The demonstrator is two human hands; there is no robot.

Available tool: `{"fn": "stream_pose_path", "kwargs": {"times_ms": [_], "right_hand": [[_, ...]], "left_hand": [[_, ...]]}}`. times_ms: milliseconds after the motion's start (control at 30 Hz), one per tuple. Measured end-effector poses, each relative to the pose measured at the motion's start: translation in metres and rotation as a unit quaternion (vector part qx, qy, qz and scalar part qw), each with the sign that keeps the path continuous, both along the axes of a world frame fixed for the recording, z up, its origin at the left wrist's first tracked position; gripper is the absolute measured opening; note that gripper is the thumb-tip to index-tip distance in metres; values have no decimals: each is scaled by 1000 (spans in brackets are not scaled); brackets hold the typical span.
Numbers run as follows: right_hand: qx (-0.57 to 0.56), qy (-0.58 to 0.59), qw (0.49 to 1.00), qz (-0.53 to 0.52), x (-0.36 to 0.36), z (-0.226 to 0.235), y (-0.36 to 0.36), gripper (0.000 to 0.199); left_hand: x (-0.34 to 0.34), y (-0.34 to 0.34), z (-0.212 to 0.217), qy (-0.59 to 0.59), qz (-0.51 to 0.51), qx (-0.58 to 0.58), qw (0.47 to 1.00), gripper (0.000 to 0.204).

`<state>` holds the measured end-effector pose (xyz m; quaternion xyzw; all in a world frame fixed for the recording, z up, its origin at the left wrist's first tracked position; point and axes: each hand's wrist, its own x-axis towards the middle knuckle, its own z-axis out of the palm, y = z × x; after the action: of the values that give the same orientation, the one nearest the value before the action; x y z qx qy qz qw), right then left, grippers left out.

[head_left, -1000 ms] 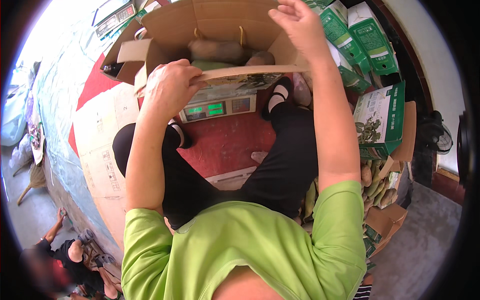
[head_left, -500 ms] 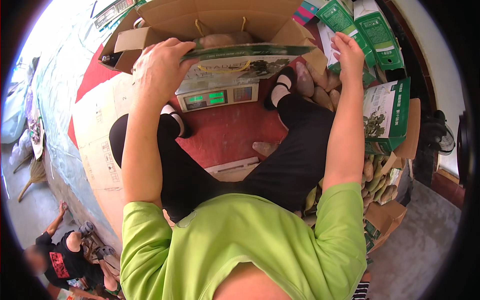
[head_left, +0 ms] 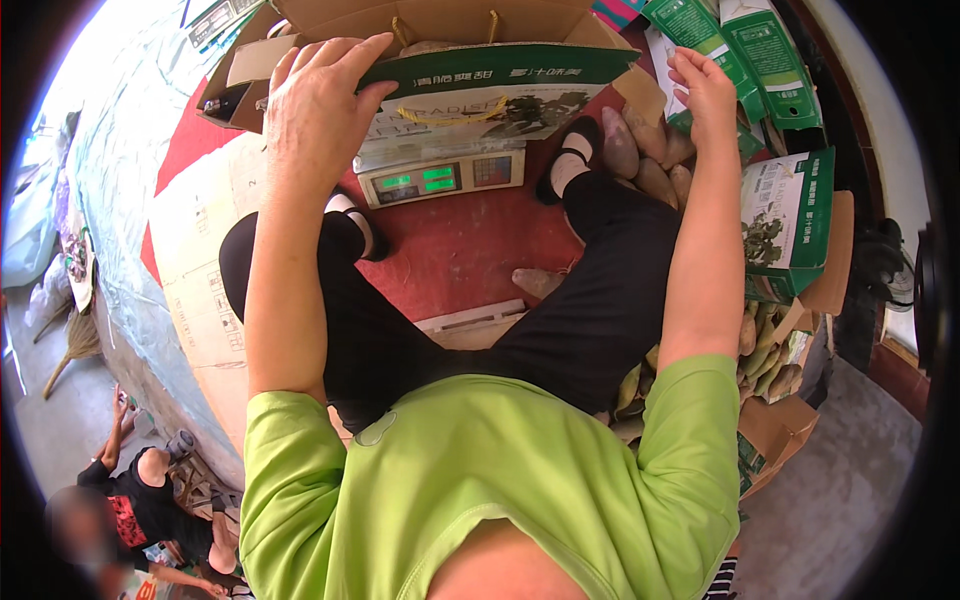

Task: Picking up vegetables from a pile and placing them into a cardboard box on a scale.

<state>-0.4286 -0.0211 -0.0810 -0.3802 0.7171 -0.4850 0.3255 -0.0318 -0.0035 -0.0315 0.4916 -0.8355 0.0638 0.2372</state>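
The left hand (head_left: 325, 95) is pinching a green-and-white carton (head_left: 470, 92) by its edge; the right hand (head_left: 706, 98) is hovering near it, fingers curving loosely apart; 1 scale (head_left: 442, 178) is showing below.

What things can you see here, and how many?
Open carton: 1, green-white and brown, top middle
Lit scale: 1, whitish, below carton front
Second scale: 1, pale, top left
Mat: 1, red, middle
Root vegetables: several, pinkish-brown, by right shoe
Single root: 1, brownish, on mat
Big box: 1, green-white, right
Back boxes: several, green-white, top right
Vegetable pile: many, green-brown, below big box
Flat cardboard: 1, tan, left
Plastic sheet: 1, bluish, left
Broom: 1, straw-coloured, left
Fan: 1, dark, far right
Other person: 1, dark-clothed, lower left
Shirt: 1, lime green, bottom middle
Legs: 2, black-trousered, middle
Left hand: 1, bare, on carton's edge
Right hand: 1, bare, right of carton
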Motion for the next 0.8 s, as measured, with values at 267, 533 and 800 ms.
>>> {"fn": "stream_pose_path", "kwargs": {"times_ms": [267,533,800], "right_hand": [[-44,24,999,4,13,-8,-15,31],[-93,42,994,49,11,-24,-61,52],[-213,29,970,117,59,-2,-90,36]], "left_hand": [[-2,-1,1,-7,3,1,1000,43],[-5,-3,7,1,8,12,1000,43],[-10,3,9,5,18,79,997,8]]}}
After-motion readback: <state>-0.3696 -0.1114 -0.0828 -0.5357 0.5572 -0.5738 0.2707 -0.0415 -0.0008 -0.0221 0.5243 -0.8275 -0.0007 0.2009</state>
